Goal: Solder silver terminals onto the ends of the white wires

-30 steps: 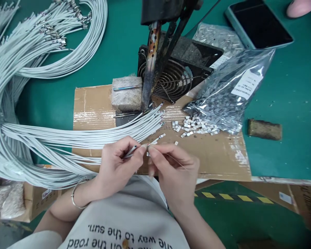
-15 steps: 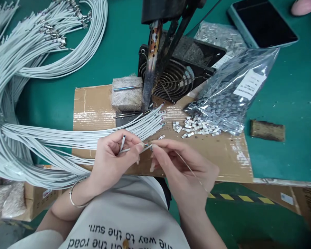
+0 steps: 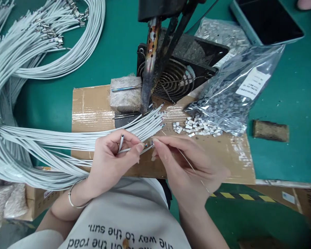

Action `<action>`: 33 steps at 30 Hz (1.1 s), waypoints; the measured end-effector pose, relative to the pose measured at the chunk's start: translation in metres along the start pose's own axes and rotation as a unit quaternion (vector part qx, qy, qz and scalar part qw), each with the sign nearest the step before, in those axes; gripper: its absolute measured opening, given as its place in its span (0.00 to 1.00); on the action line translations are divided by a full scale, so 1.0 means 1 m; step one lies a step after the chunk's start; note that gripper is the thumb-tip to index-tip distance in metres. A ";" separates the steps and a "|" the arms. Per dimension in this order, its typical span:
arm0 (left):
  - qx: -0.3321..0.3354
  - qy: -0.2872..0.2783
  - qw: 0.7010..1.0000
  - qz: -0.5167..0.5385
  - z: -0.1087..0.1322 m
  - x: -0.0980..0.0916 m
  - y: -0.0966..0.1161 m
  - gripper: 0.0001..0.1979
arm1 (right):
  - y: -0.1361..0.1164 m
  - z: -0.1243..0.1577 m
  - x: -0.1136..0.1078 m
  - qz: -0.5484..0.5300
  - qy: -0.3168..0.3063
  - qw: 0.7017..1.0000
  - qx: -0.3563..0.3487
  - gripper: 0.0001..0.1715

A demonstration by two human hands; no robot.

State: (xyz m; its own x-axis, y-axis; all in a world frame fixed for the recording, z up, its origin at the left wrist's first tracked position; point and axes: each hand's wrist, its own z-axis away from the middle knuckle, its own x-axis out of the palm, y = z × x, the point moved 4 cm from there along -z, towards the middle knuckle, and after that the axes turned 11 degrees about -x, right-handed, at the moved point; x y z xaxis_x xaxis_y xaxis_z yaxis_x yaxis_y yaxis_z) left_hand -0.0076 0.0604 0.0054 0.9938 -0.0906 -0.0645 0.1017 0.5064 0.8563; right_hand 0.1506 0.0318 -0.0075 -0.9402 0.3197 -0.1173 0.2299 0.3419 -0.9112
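Note:
My left hand (image 3: 114, 160) is closed on a white cable (image 3: 124, 150), whose thin coloured wire ends show past the thumb and index finger. Just to the right, my right hand (image 3: 184, 166) pinches a small metal connector (image 3: 151, 141) beside those ends. A thin tool or wire (image 3: 188, 162) lies across the right hand's fingers; what it is exactly stays unclear. Behind the hands, a bundle of white cables (image 3: 142, 128) rests on the cardboard (image 3: 88, 103). Loose small connectors (image 3: 197, 126) lie in a pile behind my right hand.
A hot-air nozzle (image 3: 149, 69) points down behind the hands, near a black fan (image 3: 171, 77) and a wrapped block (image 3: 125, 95). Bagged connectors (image 3: 230, 100), a phone (image 3: 269, 20) and a brown block (image 3: 271, 130) are at the right. Coiled cables (image 3: 5, 103) fill the left.
The right hand has shifted slightly, and the metal connector at its fingertips shows more clearly. A single loose connector near the fingers no longer shows. The view has moved a little.

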 end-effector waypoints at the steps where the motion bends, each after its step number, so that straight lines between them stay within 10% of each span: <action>1: -0.005 -0.001 1.000 -0.003 -0.001 -0.001 -0.001 0.07 | 0.001 0.000 -0.001 0.002 0.004 1.000 0.007 0.14; 33: 0.018 -0.002 1.000 -0.020 -0.002 -0.002 0.002 0.08 | 0.010 -0.001 0.001 -0.095 -0.032 0.992 0.073 0.15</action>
State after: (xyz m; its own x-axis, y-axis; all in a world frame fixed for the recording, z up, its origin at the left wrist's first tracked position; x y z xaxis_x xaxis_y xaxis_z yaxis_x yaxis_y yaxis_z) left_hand -0.0089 0.0629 0.0064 0.9889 -0.1128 -0.0968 0.1390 0.4706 0.8714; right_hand 0.1518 0.0364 -0.0165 -0.9784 0.2025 0.0415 0.0125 0.2582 -0.9660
